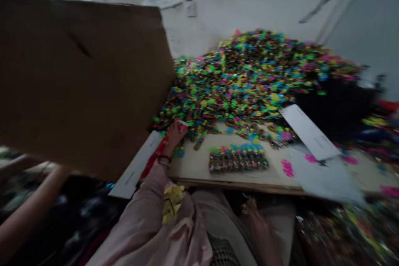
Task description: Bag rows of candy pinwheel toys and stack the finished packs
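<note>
My left hand reaches over the table's left side, its fingers closed around the upper end of a long red-and-white strip. A white card lies just left of that strip. My right hand is low, below the table edge near my lap. Motion blurs its fingers, and I cannot make out whether it holds anything. Between the hands, near the front edge, a row of small filled packets with colourful tops lies side by side. A large heap of similar colourful pieces spreads behind it.
A big cardboard box stands at left. Another person's arm shows beneath it. On the right are a white card, a clear plastic sheet, a black object and loose pink pieces. More packets sit lower right.
</note>
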A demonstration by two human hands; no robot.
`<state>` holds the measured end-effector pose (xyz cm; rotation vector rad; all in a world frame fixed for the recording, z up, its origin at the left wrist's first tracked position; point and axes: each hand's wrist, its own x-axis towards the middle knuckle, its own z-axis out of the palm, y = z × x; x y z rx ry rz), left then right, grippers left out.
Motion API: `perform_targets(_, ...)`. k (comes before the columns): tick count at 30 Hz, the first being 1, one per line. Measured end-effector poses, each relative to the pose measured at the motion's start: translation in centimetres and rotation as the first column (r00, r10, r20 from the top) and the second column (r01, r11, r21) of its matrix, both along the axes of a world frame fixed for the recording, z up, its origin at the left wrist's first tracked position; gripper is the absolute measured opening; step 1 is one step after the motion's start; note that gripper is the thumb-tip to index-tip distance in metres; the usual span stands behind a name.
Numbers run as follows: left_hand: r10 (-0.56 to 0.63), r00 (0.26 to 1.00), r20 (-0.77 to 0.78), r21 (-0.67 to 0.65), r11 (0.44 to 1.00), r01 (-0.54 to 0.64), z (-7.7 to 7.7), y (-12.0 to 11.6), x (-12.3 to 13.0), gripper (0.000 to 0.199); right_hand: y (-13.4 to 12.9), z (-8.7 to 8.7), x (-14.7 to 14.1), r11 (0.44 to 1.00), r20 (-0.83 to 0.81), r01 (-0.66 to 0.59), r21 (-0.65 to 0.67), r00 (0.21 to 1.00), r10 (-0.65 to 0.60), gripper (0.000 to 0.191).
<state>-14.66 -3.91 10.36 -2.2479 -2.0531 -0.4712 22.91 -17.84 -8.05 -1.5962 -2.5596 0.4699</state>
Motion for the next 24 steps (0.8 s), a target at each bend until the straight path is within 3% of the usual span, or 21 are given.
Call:
perform_targets(3, 0.216, 0.975, 0.045, -0.012, 0.976, -0.215, -1.8, -1.0, -5.1, 0.043, 0.5, -0.4, -0.7, 0.995, -0.026, -0.095, 0.018, 0.995, 0.096, 0.059)
perform_targets(8, 0.407, 0.906, 0.116, -0.08, 0.913, -0.4, -6.6, -0.5, -9.8, 0.082, 0.5, 1.4, -2.7, 0.991, -0.079, -0.129, 0.021, 0.988, 0.131, 0.054)
perform_targets(12, 0.566, 0.815, 0.122, -0.166, 0.822, -0.545, -10.9, -5.2, -12.8, 0.091, 1.6, 1.5, -3.9, 0.988, -0.068, -0.154, 0.024, 0.986, 0.155, 0.047)
perform_targets(16, 0.549, 0.83, 0.101, -0.191, 0.829, -0.525, -13.9, -10.3, -13.2, 0.086, 1.8, 1.4, -6.3, 0.972, -0.06, -0.219, 0.087, 0.973, 0.225, 0.044)
perform_targets(20, 0.576, 0.812, 0.09, -0.184, 0.811, -0.555, -15.1, -10.6, -12.5, 0.082, 2.1, 3.6, -8.7, 0.919, -0.138, -0.32, 0.231, 0.924, 0.357, 0.037)
perform_targets(22, 0.601, 0.797, 0.055, -0.163, 0.793, -0.587, -15.5, -9.3, -12.0, 0.078, 4.5, 5.0, -8.5, 0.921, -0.179, -0.242, 0.306, 0.935, 0.306, 0.034)
perform_targets(24, 0.616, 0.787, 0.021, -0.119, 0.783, -0.61, -15.8, -7.6, -11.4, 0.073, 9.0, 6.1, -6.5, 0.918, -0.239, -0.022, 0.396, 0.963, 0.126, 0.032)
